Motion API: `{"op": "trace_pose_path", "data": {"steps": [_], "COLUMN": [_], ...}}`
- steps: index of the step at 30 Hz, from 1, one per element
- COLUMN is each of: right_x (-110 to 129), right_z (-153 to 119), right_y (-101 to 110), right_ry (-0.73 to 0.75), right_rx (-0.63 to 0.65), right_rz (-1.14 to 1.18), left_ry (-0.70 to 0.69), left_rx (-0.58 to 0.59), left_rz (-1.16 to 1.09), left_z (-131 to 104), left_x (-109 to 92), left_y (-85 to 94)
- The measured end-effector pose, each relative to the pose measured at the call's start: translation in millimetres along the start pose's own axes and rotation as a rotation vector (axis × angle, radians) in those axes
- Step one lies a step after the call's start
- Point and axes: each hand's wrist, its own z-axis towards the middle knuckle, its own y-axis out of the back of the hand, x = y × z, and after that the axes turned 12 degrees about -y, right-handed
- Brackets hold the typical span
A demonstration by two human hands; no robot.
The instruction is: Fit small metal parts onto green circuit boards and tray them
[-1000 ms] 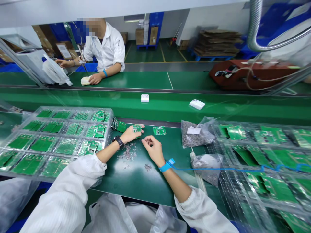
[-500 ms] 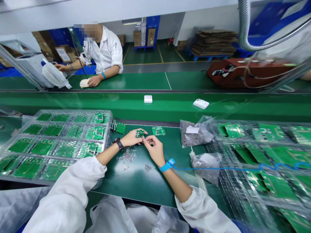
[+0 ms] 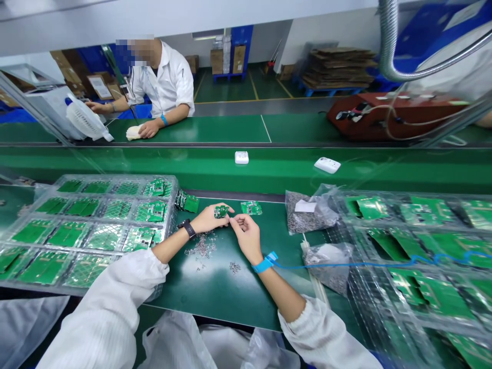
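A small green circuit board (image 3: 221, 211) is gripped in my left hand (image 3: 207, 219), above the green work surface. Close to the board's right side, my right hand (image 3: 246, 237) has thumb and forefinger pinched together; whatever lies between the fingertips is too small to make out. Under my left hand a loose scatter of tiny metal parts (image 3: 203, 247) covers the surface. A smaller pile of metal pieces (image 3: 234, 267) lies nearer to me. Just beyond my right hand rests another circuit board (image 3: 251, 207), and further boards (image 3: 189, 203) stand beside the left tray.
On the left is a clear compartment tray (image 3: 173, 205) of boards; similar trays (image 3: 357, 225) sit on the right. Two plastic bags of small parts (image 3: 303, 220) lie right of centre. White devices (image 3: 327, 164) ride on the green conveyor (image 3: 277, 171). A co-worker (image 3: 169, 82) sits opposite.
My right hand's fingertips have drawn slightly away from the board, and its fingers have curled closer. The white devices have shifted right along the conveyor. My left hand stays almost in place.
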Motion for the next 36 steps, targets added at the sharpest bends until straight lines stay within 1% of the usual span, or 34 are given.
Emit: {"op": "trace_pose_path", "data": {"steps": [2, 6, 8, 15, 22, 30, 36], "right_x": [0.5, 1.6, 2.4, 3.8, 1.5, 2.5, 8.1], "right_z": [0.9, 1.8, 1.8, 2.3, 2.9, 2.3, 2.1], "right_y": [-0.5, -1.1, -1.2, 1.0, 2.0, 2.2, 2.7], "right_ry": [-0.014, -0.024, -0.027, -0.020, 0.011, 0.005, 0.002], "right_rx": [0.009, -0.005, -0.004, 0.042, 0.060, 0.045, 0.048], "right_rz": [0.029, 0.041, 0.045, 0.027, -0.027, -0.071, -0.091], "left_ry": [-0.036, -0.154, -0.179, -0.147, -0.119, -0.169, -0.165], "left_rx": [0.008, -0.023, -0.018, -0.030, -0.038, -0.016, -0.003], "left_rz": [0.030, 0.146, 0.167, 0.138, 0.140, 0.221, 0.232], "left_z": [0.2, 1.7, 2.3, 2.4, 2.9, 2.7, 2.9], "left_x": [-0.6, -0.9, -0.1, 5.0, 4.7, 4.2, 0.4], "left_y": [0.1, 2.1, 3.2, 3.2, 4.3, 4.7, 5.8]}}
